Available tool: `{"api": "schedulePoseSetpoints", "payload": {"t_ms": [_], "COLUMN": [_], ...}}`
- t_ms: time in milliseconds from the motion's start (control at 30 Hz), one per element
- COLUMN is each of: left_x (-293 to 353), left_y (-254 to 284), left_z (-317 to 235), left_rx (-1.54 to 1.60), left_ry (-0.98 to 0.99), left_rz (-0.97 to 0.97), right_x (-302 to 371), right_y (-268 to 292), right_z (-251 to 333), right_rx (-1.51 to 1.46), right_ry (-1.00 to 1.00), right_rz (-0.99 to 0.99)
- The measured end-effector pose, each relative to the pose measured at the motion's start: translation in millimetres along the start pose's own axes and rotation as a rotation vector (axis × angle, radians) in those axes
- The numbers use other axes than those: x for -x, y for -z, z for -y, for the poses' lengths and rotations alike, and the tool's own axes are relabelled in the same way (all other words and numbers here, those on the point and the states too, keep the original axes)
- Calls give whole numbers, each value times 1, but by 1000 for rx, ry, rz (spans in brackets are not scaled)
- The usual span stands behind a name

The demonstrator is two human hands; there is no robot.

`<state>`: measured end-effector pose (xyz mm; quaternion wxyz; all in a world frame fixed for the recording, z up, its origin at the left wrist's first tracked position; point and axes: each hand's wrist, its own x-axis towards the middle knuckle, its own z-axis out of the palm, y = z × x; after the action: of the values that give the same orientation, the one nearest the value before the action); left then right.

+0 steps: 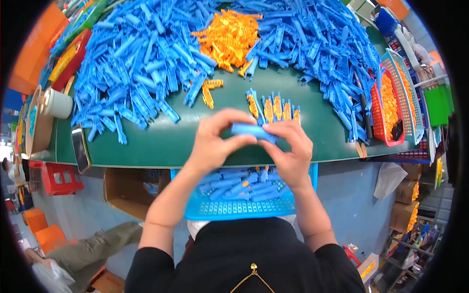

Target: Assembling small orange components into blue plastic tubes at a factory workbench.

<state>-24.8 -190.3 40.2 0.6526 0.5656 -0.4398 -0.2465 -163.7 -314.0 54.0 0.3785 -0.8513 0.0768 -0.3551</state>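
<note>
Between my two hands, just above the near edge of the green table, is a long blue plastic part [251, 130]. My left hand [217, 136] pinches its left end and my right hand [289, 146] grips its right end. Just beyond my right hand, several blue parts with orange pieces [277, 107] set in them lie in a row. A few loose orange plastic pieces [208, 94] lie farther left. Below my hands, a blue basket [229, 209] holds many blue parts, some showing orange.
Large heaps of blue parts [141, 63] surround a pile of orange pieces [228, 39] on the green table [190, 133]. A phone [80, 148] and white cup [58, 103] are at left. A red basket [391, 112] of orange pieces stands right. A cardboard box [122, 190] sits below.
</note>
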Motion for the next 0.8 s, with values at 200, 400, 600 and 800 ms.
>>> {"api": "schedulePoseSetpoints", "payload": {"t_ms": [200,400,600,800], "left_x": [3,-4,-2,2], "left_y": [-8,-11,-8,-11], "left_z": [2,1,-8,-5], "left_rx": [-434,-687,-949,-850], "left_ry": [-520,-616,-465,-454], "left_rz": [-100,-44,89,132], "right_x": [4,14,11,13], "right_y": [1,0,-14,-7], "right_z": [4,-9,0,8], "right_rx": [-839,-936,-860,-744], "right_ry": [-594,-748,-536,-611], "right_rz": [-122,-71,-103,-23]}}
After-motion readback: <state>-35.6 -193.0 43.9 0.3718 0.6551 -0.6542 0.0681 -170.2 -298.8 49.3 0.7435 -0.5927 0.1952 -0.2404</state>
